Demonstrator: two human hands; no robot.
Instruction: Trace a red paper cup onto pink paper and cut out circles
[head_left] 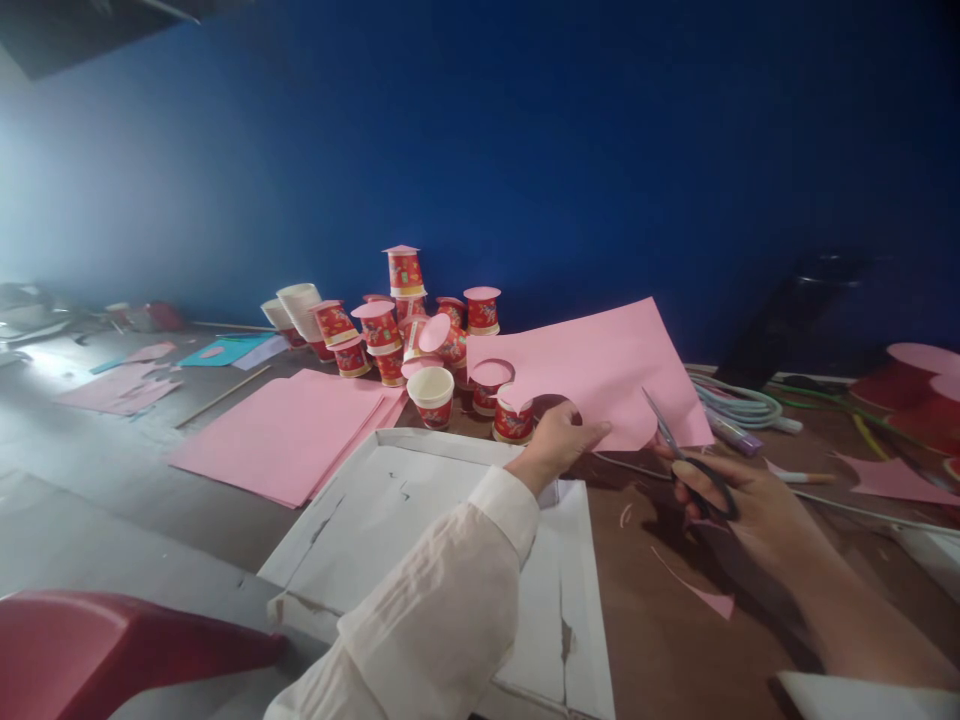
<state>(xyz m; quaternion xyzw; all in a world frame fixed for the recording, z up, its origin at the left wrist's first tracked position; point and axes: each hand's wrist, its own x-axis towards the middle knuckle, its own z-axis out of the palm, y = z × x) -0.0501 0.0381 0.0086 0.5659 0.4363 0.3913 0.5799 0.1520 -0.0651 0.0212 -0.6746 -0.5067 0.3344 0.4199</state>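
My left hand [556, 440] pinches the lower edge of a pink paper sheet [592, 360], lifted above the table. Curved cut-outs run along that lower edge. My right hand [724, 490] has its fingers in the handles of dark-handled scissors [705, 484], whose blades meet the sheet's lower right part at a curved cut. Behind the sheet stand red patterned paper cups [514, 418], several topped with pink paper discs [493, 373]. One white-lined cup [431, 390] stands mouth up, left of my left hand.
A white cardboard tray [420, 520] lies under my left arm. Pink sheets [285, 430] are stacked to its left. Pink scraps [709, 598], coiled cable [739, 405] and a dark bottle [780, 320] are at right. A red plastic object [112, 640] fills the lower left.
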